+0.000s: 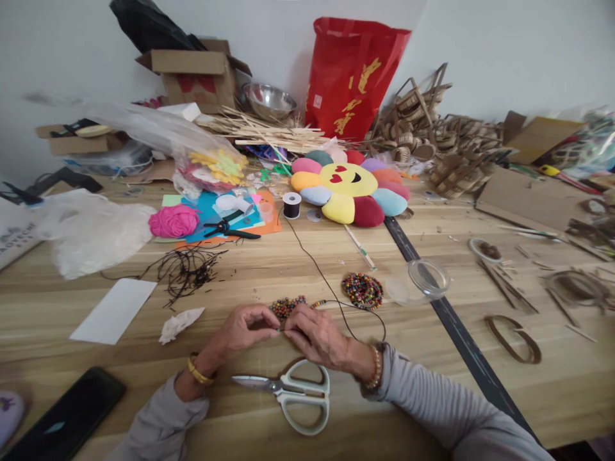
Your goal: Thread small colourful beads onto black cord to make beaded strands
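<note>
My left hand (245, 330) has thumb and forefinger pinched around a tiny greenish bead (278, 330). Against it, my right hand (319, 334) pinches what looks like the end of the black cord, mostly hidden by the fingers. Just beyond both hands lies a strand of multicoloured beads (287, 306), threaded on black cord (379, 320). A coiled heap of similar beads (362, 290) rests to the right. The cord leads back to a spool (291, 205). Closest to my wrists, white-handled scissors (307, 381) lie on the table, blades partly apart.
Loose black cord pieces (189, 272), white paper (115, 310) and a phone (70, 413) lie left. Pliers (230, 230) and pink yarn (173, 221) sit behind. A flower cushion (350, 182), red bag (355, 77) and clear round lid (429, 278) stand farther off.
</note>
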Motion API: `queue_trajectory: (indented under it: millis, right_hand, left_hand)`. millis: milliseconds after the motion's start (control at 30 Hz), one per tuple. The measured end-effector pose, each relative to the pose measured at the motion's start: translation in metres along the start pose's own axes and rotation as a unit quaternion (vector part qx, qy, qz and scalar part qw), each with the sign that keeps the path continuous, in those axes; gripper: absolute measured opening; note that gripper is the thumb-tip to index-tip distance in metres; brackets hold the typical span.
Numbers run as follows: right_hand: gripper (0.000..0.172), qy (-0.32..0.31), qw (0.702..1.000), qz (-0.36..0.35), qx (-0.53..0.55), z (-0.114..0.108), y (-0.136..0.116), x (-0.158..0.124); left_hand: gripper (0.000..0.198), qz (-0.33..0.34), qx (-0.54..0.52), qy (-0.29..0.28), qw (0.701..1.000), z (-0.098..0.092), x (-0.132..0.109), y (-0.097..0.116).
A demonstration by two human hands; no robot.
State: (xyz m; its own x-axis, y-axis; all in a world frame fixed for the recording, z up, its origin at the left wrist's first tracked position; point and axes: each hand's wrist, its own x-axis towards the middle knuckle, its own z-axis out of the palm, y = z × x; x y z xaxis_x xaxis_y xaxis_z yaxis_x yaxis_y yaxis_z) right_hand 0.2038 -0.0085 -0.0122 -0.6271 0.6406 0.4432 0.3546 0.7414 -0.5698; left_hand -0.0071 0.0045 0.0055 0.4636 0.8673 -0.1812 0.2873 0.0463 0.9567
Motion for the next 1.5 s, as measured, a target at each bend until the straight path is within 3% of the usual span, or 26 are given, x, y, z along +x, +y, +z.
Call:
queue_trajectory:
  millis: [267,433,667,867,1100,1367,1500]
  right_hand:
    - [0.004,0.014,0.999,-0.033,0.021,-0.0004,-0.0016,0.0003]
    - [0.013,0.027,0.999,-0.042,0.014,-0.0028,-0.0029,0.0000]
    - [0.003,0.022,0.998,-0.054,-0.001,-0.0028,-0.0048,0.0004]
    - [0.018,0.033,0.998,-0.054,0.010,-0.0037,-0.0044,-0.0002]
    - [0.002,0.021,0.998,-0.048,0.026,0.0013,-0.0004,0.0004]
    - [0.010,0.014,0.999,-0.027,0.022,-0.0039,-0.0026,0.0042]
    - [0.012,0.012,1.000,-0.009,0.002,-0.0038,-0.0025,0.0029]
  left_hand:
    - [0.016,0.024,-0.014,-0.006,1.000,0.0010,0.0002,-0.0010]
    - [0.017,0.051,0.018,-0.018,0.998,0.0014,-0.0003,0.0036]
    - [0.019,0.063,0.025,-0.028,0.997,0.0015,-0.0022,0.0058]
    - [0.019,0.073,0.017,-0.020,0.997,0.0014,-0.0024,0.0065]
    - [0.019,0.075,0.030,-0.014,0.997,0.0024,-0.0018,0.0060]
    - [0.016,0.079,0.063,0.000,0.995,-0.0021,-0.0023,0.0057]
    - [0.013,0.075,0.091,0.036,0.992,-0.0026,-0.0026,0.0075]
